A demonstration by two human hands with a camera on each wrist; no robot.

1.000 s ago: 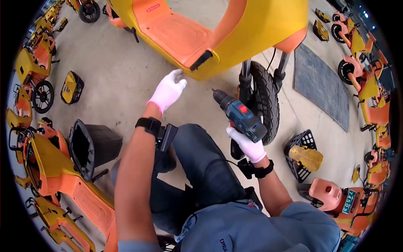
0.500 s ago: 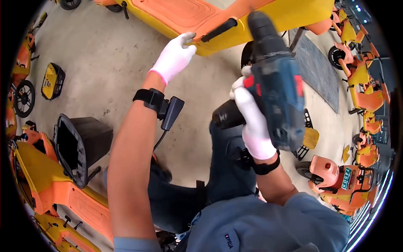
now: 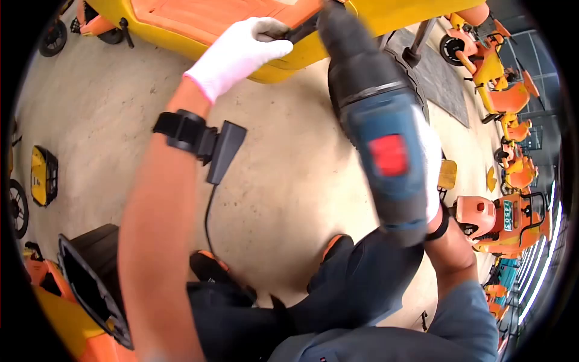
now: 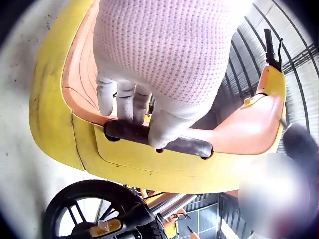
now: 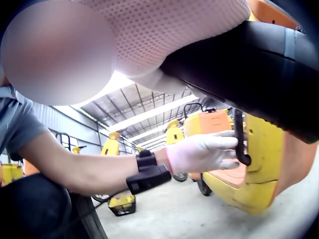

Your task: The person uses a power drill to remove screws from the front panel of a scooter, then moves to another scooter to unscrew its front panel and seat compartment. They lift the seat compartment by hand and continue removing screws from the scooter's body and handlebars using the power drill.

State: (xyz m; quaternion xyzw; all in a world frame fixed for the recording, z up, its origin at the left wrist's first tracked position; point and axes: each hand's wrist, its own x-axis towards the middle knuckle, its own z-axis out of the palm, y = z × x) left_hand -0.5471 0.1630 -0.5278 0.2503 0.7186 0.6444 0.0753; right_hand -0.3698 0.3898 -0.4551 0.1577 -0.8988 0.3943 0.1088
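My gloved left hand (image 3: 236, 53) reaches out to the scooter (image 3: 289, 61), which has yellow and orange panels. In the left wrist view its thumb lies across the front of a black bar handle (image 4: 192, 145) on the yellow panel, with the fingers bent over behind it. My right hand (image 3: 431, 163), also gloved, grips a blue and black cordless drill (image 3: 386, 136). The drill is held up close to the head camera, its chuck toward the scooter, and hides most of that hand. The scooter's front wheel (image 4: 94, 199) is below the panel.
A black bin (image 3: 99, 253) lies tipped at the left, beside another scooter. A yellow and black basket (image 3: 43, 175) sits farther off on the concrete floor. More scooters (image 3: 503, 211) line the right side, and a dark mat (image 3: 443, 90) lies past the front wheel.
My left hand has come up from just off the scooter onto its black handle. The drill has risen toward the head camera in my right hand, and the view has shifted.
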